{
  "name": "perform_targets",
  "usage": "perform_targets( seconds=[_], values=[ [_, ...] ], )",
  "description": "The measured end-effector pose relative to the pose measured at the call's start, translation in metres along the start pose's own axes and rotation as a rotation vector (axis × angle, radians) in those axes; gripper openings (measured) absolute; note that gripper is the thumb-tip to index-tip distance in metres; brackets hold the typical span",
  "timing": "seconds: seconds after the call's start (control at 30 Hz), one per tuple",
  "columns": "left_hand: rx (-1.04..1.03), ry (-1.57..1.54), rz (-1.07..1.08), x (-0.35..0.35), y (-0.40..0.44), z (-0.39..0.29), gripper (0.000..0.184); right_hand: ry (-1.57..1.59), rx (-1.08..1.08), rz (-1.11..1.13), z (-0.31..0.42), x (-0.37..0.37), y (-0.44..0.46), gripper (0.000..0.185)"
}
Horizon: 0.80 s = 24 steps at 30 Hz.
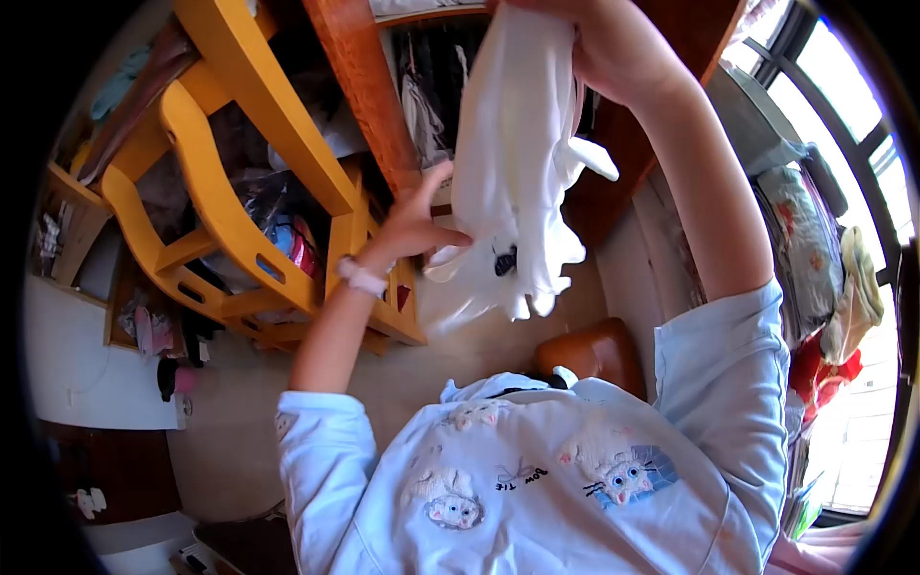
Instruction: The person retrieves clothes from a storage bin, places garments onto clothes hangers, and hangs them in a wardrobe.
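Observation:
A white garment hangs in loose folds in front of the open wardrobe, with a small dark print near its lower part. My right hand is raised at the top of the view and closed on the garment's upper end; some of its fingers are cut off by the frame edge. To the left of the cloth is my left hand, open, thumb and fingers apart. Its thumb tip reaches the garment's left edge; I cannot tell whether it touches. A pale pink band circles my left wrist.
Dark clothes hang inside the wardrobe. A yellow wooden bunk-bed frame with a ladder stands at left, stuffed with bags. Below the garment is a brown leather stool. Folded bedding is piled by the barred window at right.

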State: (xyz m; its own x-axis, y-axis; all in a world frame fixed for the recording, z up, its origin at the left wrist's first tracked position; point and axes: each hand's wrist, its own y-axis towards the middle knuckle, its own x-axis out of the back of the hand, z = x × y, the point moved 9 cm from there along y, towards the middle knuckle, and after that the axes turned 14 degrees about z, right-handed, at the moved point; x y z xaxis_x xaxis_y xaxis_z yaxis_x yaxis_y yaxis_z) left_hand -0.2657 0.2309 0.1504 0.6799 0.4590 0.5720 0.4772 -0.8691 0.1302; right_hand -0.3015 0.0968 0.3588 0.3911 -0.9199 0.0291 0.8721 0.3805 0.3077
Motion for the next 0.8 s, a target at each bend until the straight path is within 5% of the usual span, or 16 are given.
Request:
perform_targets(
  seconds=[0.17, 0.23, 0.37, 0.43, 0.57, 0.63, 0.67, 0.73, 0.8],
  values=[
    [0.321, -0.519, 0.547, -0.132, 0.011, 0.032, 0.065, 0.221, 0.055, 0.035, 0.04, 0.006, -0.023, 0.014],
    [0.067, -1.188, 0.48, -0.161, 0.017, 0.026, 0.054, 0.143, 0.121, -0.065, 0.058, 0.027, -0.044, 0.013],
    [-0.221, -1.104, 0.525, -0.169, 0.029, -0.003, 0.043, 0.012, 0.1, -0.28, 0.079, 0.082, -0.096, 0.016],
    [-0.054, -0.971, 0.692, -0.18, 0.036, 0.018, 0.036, -0.079, 0.087, -0.497, 0.091, 0.112, -0.131, 0.018],
    [0.179, -0.679, 0.407, -0.129, 0.055, 0.027, 0.016, -0.28, -0.084, -0.412, 0.118, 0.213, -0.236, 0.037],
    [0.108, 0.087, 0.12, -0.078, 0.07, 0.036, 0.006, -0.456, -0.042, -0.677, 0.123, 0.185, -0.26, 0.036],
    [0.112, 0.235, -0.073, -0.04, 0.072, 0.026, 0.01, -0.522, 0.003, -0.832, 0.125, 0.16, -0.271, 0.034],
    [0.052, 0.241, -0.514, 0.041, 0.07, 0.037, 0.012, -0.518, -0.154, -0.753, 0.1, 0.163, -0.302, 0.035],
    [0.27, -0.659, -0.572, 0.082, 0.081, 0.1, 0.016, -0.389, -0.223, -0.868, 0.053, 0.16, -0.334, 0.026]
  ],
)
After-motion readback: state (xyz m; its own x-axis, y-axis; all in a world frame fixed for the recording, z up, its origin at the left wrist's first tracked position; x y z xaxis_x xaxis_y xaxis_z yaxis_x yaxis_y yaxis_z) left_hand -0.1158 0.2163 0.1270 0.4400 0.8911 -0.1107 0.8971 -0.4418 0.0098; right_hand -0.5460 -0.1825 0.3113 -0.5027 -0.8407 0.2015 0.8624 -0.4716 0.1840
